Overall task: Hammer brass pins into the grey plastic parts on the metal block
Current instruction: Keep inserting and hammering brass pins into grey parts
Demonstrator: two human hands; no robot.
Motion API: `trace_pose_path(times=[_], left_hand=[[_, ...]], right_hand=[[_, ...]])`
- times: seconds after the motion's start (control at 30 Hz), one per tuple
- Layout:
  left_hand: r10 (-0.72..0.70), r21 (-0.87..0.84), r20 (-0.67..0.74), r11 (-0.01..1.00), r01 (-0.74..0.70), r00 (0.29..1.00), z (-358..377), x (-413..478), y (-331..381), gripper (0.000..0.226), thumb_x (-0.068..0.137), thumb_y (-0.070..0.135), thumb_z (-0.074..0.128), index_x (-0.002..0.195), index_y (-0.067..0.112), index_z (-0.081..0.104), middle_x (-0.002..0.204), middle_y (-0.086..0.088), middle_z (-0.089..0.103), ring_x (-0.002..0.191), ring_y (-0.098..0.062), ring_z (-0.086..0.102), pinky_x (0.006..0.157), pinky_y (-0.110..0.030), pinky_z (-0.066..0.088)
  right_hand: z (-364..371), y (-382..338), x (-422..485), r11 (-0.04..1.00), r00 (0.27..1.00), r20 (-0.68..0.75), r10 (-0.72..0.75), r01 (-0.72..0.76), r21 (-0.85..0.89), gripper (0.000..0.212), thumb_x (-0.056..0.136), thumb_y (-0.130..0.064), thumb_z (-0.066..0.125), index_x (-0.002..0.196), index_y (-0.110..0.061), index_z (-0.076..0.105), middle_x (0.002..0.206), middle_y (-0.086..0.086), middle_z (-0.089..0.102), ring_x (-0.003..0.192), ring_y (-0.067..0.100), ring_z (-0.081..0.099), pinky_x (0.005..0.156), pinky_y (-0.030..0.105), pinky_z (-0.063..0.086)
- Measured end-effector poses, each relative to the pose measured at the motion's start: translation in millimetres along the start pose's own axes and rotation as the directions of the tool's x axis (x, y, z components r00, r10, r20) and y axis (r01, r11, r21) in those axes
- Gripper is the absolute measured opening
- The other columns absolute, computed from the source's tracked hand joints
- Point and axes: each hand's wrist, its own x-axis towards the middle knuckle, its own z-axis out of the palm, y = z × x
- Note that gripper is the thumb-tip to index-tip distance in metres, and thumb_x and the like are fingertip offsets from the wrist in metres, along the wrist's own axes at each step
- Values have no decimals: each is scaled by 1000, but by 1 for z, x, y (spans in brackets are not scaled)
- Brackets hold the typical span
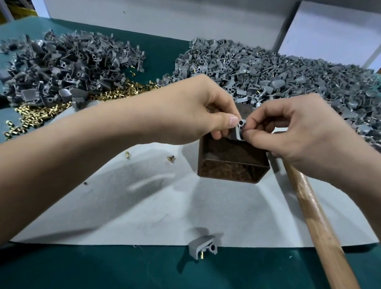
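Head view, from the left: a heap of darker grey plastic parts (62,67) lies on the green table cover (104,281) at the far left. Just in front of it spreads a scatter of brass pins (54,106), which reaches onto the white sheet (144,204) covering the middle of the table. Two loose pins (127,154) lie apart on that sheet, near the left forearm.

The left hand (189,112) reaches in from the left and pinches a grey plastic part (240,129) between thumb and fingertips. At the sheet's near edge lies a single grey part with a pin in it (203,247), well apart from both hands.

The metal block (231,161), dark and rusty brown, stands on the white sheet in the centre. The pinched part sits at the far side of its top face; whether it touches the block cannot be told.

Behind the block a large, lighter heap of grey parts (270,75) stretches to the right edge. The right hand (297,132) pinches the same part from the right, thumb below and curled fingers above.

A wooden hammer handle (314,221) runs from under that hand toward the near right corner; its head is hidden. A white box (335,32) stands at the far right.
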Motion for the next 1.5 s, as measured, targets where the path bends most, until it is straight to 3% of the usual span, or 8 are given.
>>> trace_pose_path(times=[0.13, 0.23, 0.43, 0.63, 1.0, 1.2, 1.5], left_hand=[[-1, -59, -51, 998, -2, 999, 1, 0, 0, 16, 94, 15, 59, 96, 18, 75, 67, 5, 67, 63, 3, 60, 64, -7, 46], [-15, -118, -50, 993, 9, 999, 3, 0, -2, 19, 94, 10, 57, 98, 19, 73, 67, 4, 69, 67, -1, 64, 64, -12, 50], [-34, -243, -68, 970, 17, 997, 6, 1, -5, 10, 92, -1, 57, 92, 8, 63, 72, -9, 69, 64, -7, 67, 66, -18, 56], [-46, -247, -71, 969, 27, 996, 7, 0, -4, 8, 84, 1, 69, 90, 7, 66, 78, -16, 71, 68, -14, 67, 73, -27, 57], [-52, -273, -77, 962, 29, 996, 6, 1, -6, 12, 80, 0, 72, 89, 7, 68, 86, -17, 72, 77, -21, 68, 77, -28, 58], [-53, -257, -50, 966, 38, 997, 3, 2, -7, 18, 76, 2, 75, 90, 13, 71, 88, -8, 74, 77, -8, 70, 78, -21, 57], [-42, -254, -62, 967, 25, 997, 3, 2, -9, 18, 74, 1, 76, 89, 9, 69, 87, -11, 72, 70, -5, 66, 74, -17, 56]], right_hand=[[2, 4, 1, 978, 997, -14, 76, -72, 196, 14, 77, -6, 70, 64, -11, 67, 46, -6, 53, 40, 1, 41, 41, 14, 35], [6, 6, 2, 958, 995, -8, 103, -97, 271, 15, 78, -3, 70, 65, -9, 67, 42, -9, 52, 38, -2, 42, 40, 9, 33], [10, 6, 1, 958, 994, -32, 106, -93, 269, 16, 79, -4, 70, 65, -11, 67, 48, -5, 55, 42, 0, 43, 41, 10, 34], [12, 7, 1, 971, 993, -43, 107, -95, 219, 11, 79, -5, 70, 69, -8, 68, 58, 5, 58, 51, 9, 47, 45, 16, 37], [12, 10, 3, 932, 987, -24, 161, -144, 333, 20, 79, 0, 69, 63, -11, 67, 40, -7, 53, 34, -3, 42, 36, 8, 32], [11, 12, 3, 911, 982, -10, 191, -173, 374, 14, 79, -5, 70, 66, -8, 68, 40, -8, 51, 33, -2, 40, 36, 8, 30], [13, 11, 2, 897, 971, -24, 236, -209, 389, 11, 79, -6, 70, 68, -6, 69, 43, -4, 55, 36, 0, 44, 37, 11, 34]])
